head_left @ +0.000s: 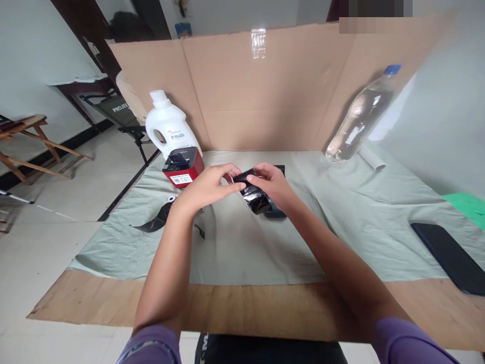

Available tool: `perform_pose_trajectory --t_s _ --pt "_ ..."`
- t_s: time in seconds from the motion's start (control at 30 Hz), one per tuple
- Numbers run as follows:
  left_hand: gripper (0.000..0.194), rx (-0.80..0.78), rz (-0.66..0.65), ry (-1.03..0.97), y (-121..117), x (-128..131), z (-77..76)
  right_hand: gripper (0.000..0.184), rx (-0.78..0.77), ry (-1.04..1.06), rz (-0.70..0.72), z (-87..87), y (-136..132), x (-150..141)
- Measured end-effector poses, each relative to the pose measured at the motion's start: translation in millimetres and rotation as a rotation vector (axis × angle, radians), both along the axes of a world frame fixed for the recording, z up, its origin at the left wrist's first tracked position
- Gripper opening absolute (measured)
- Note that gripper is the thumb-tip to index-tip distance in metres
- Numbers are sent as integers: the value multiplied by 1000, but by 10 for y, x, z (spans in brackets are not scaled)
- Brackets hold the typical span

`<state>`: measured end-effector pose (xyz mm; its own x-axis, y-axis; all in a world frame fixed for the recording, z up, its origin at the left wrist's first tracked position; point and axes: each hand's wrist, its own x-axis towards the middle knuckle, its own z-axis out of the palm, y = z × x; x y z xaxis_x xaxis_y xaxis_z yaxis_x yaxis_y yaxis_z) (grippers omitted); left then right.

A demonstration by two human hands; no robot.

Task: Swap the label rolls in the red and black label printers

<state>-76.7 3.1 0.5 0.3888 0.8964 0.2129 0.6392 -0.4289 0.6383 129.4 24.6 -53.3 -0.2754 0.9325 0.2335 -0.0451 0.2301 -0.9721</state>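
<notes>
My left hand (212,187) pinches the left end of a black roll with a glossy black film hanging from it (257,198). On the other side, my right hand (273,183) grips the same roll, its thumb lying along the top. Partly hidden behind the right hand is a dark flat object (276,212) on the cloth. Left of my left forearm lies a curled black strip (153,222), with a small white ring-shaped piece (171,198) at its upper end. A small black scrap (199,231) rests right of that forearm.
A red and black box-shaped device (184,167) stands before a white detergent bottle (170,124). A clear bottle with a blue cap (359,119) leans at the back right beside a white tube (372,157). A phone (450,258) lies right. Cardboard (261,101) walls the back.
</notes>
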Motion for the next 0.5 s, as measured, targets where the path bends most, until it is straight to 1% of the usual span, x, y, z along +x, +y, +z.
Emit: perform_pose_trajectory --t_s 0.07,0.13,0.2,0.3,0.37,0.43,0.5 --pt "33 38 -6 -14 1 101 -39 35 -32 -26 13 74 29 121" --pt "29 32 -30 -34 32 184 -107 33 -15 -130 68 153 53 269" --pt "28 -14 -61 -79 83 268 -204 29 81 -292 112 236 68 423" --pt "32 -89 -63 -205 169 421 -383 20 250 -521 150 338 66 602" --pt "35 -140 -39 -312 217 533 -501 18 281 -613 161 373 58 669" --pt "40 -212 18 -415 247 632 -601 16 276 -668 140 375 64 708" --pt "50 -309 70 -474 252 705 -678 14 271 -707 115 347 103 746"
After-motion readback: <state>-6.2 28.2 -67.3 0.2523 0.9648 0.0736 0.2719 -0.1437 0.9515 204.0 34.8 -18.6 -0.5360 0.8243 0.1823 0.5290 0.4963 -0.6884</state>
